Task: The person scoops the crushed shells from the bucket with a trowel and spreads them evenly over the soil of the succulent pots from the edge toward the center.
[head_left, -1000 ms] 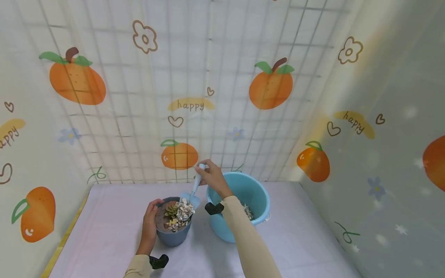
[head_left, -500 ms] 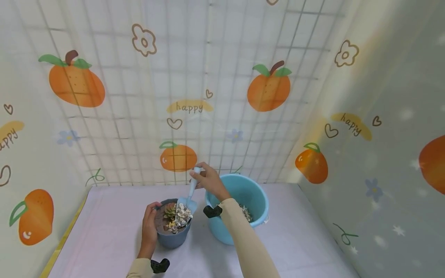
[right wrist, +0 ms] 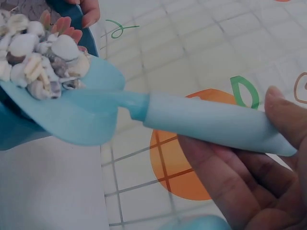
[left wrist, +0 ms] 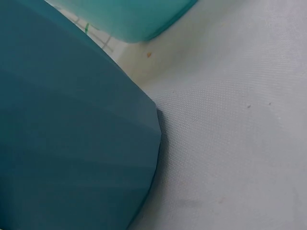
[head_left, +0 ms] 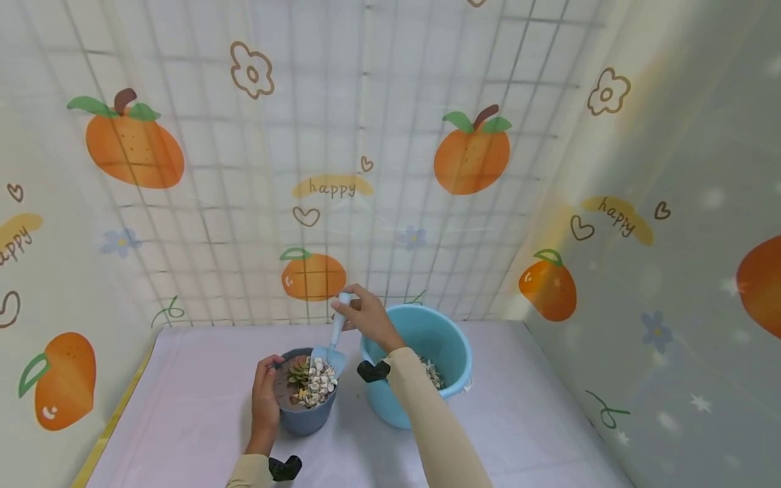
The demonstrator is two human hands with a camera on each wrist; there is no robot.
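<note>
A grey-blue flowerpot [head_left: 305, 423] holds soil, a succulent [head_left: 297, 373] and a heap of small white shells [head_left: 320, 388] on its right half. My left hand [head_left: 264, 407] grips the pot's left side, fingers over the rim. In the left wrist view the pot's faceted wall [left wrist: 72, 129] hides that hand. With my right hand [head_left: 370, 318] I hold a light blue trowel [head_left: 337, 331] by its handle, thumb on one side and fingers on the other. Its blade [right wrist: 91, 117] tilts down over the pot's right rim, with shells [right wrist: 43, 52] at its tip.
A light blue bucket [head_left: 390, 405] stands right of the pot, with more shells [head_left: 432, 373] inside; my right forearm passes in front of it. A pale cloth [head_left: 189, 400] covers the table. Behind rises a fruit-printed curtain [head_left: 244, 203] over a wire grid.
My right hand and the trowel have moved slightly left and down. Shells have slid off the blade, and the heap lies flatter in the pot. The left hand still holds the pot.
</note>
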